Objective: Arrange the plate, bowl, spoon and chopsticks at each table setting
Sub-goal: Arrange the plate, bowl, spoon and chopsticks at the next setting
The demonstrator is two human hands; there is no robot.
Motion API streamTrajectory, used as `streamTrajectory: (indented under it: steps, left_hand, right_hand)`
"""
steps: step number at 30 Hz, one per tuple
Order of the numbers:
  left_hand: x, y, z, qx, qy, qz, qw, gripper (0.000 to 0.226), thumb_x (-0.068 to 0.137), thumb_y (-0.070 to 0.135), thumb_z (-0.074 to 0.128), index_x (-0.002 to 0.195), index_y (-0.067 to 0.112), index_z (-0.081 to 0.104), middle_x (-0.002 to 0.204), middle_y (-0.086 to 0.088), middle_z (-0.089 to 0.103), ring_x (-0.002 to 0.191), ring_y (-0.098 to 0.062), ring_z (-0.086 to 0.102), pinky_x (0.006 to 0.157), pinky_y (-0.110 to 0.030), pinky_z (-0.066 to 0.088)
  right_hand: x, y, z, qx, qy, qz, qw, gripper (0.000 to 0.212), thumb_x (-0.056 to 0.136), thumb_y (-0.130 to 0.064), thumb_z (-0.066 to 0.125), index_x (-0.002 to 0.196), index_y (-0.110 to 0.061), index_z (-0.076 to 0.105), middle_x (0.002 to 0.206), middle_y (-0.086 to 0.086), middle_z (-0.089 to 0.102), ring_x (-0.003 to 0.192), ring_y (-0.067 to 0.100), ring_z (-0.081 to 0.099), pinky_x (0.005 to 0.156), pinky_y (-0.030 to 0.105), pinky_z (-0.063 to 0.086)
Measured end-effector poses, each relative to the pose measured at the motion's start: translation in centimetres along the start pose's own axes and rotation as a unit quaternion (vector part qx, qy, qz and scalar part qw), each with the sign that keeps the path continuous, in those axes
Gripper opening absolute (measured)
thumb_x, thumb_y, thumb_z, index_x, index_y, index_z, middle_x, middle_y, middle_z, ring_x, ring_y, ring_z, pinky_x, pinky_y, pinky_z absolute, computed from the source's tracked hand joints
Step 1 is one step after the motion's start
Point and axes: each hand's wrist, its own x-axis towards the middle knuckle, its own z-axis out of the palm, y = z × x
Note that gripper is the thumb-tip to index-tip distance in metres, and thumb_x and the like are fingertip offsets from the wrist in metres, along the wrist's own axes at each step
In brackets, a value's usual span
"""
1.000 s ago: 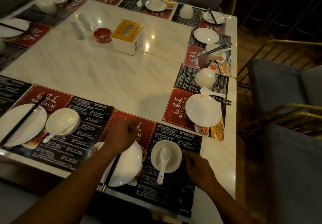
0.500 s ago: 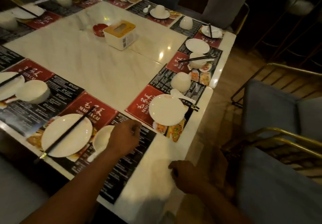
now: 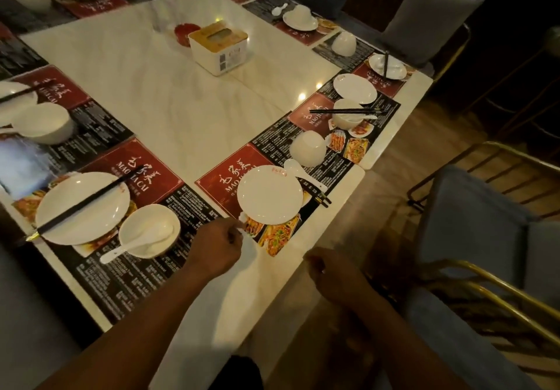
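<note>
Near the table's right edge, a white plate lies on a red and black placemat. Black chopsticks stick out from under its far side. Beyond it are a white spoon and an upturned bowl. My left hand has curled fingers, its fingertips at this placemat's near corner just short of the plate; I see nothing in it. My right hand hangs loosely curled and empty past the table edge. To the left, chopsticks lie across another plate, beside a bowl holding a spoon.
A yellow-topped tissue box and a small red dish stand mid-table. Farther along the right edge are a plate and a bowl with chopsticks across it. Gold-framed blue chairs stand close on the right.
My view has swung right. My left hand left the near setting's plate and moved toward the right-side setting. My right hand drew away from the near bowl to the table edge.
</note>
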Motion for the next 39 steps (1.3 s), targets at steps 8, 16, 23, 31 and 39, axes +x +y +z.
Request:
streamTrajectory:
  steps: [8, 16, 23, 31, 39]
  left_hand:
    - [6.3, 0.4, 1.7, -0.049, 0.093, -0.097, 0.990, 0.021, 0.085, 0.012, 0.068, 0.095, 0.031, 0.070, 0.087, 0.014, 0.068, 0.077, 0.002, 0.060, 0.065, -0.019, 0.049]
    - [12.0, 0.4, 2.6, 0.021, 0.106, -0.168, 0.980, 0.020, 0.086, 0.013, 0.065, 0.100, 0.027, 0.064, 0.106, 0.000, 0.062, 0.097, -0.017, 0.061, 0.076, -0.027, 0.050]
    - [14.3, 0.2, 4.2, 0.059, 0.129, -0.236, 0.961, 0.023, 0.093, 0.022, 0.059, 0.115, 0.026, 0.065, 0.111, 0.001, 0.061, 0.092, -0.009, 0.052, 0.070, -0.022, 0.042]
    - [15.5, 1.6, 5.8, 0.081, 0.139, -0.273, 0.948, 0.030, 0.092, 0.018, 0.063, 0.119, 0.030, 0.071, 0.125, -0.002, 0.064, 0.116, -0.022, 0.059, 0.097, -0.028, 0.045]
    - [12.6, 2.7, 6.4, 0.080, 0.191, -0.375, 0.904, 0.026, 0.091, 0.017, 0.063, 0.111, 0.032, 0.068, 0.111, 0.004, 0.071, 0.098, -0.017, 0.066, 0.079, -0.023, 0.046]
  right_hand:
    - [9.7, -0.4, -7.6, -0.023, 0.018, -0.073, 0.997, 0.020, 0.093, -0.028, 0.063, 0.113, -0.030, 0.066, 0.095, -0.018, 0.064, 0.084, 0.001, 0.061, 0.072, 0.016, 0.050]
    - [17.0, 1.9, -10.8, -0.069, 0.022, -0.072, 0.995, 0.006, 0.093, -0.022, 0.063, 0.090, -0.027, 0.065, 0.080, -0.011, 0.065, 0.073, 0.002, 0.062, 0.066, 0.017, 0.052]
    - [22.2, 1.3, -11.5, -0.053, -0.034, -0.068, 0.996, 0.012, 0.091, -0.019, 0.063, 0.082, -0.026, 0.059, 0.074, -0.014, 0.060, 0.069, 0.000, 0.059, 0.058, 0.008, 0.040]
    - [22.8, 1.7, -7.1, 0.036, -0.170, -0.086, 0.981, 0.023, 0.088, -0.029, 0.070, 0.088, -0.029, 0.047, 0.086, -0.011, 0.061, 0.080, 0.006, 0.061, 0.060, 0.021, 0.052]
    - [24.6, 1.0, -7.8, 0.041, -0.197, -0.126, 0.971, 0.018, 0.090, -0.019, 0.066, 0.097, -0.025, 0.051, 0.085, -0.004, 0.067, 0.076, 0.009, 0.066, 0.069, 0.033, 0.059]
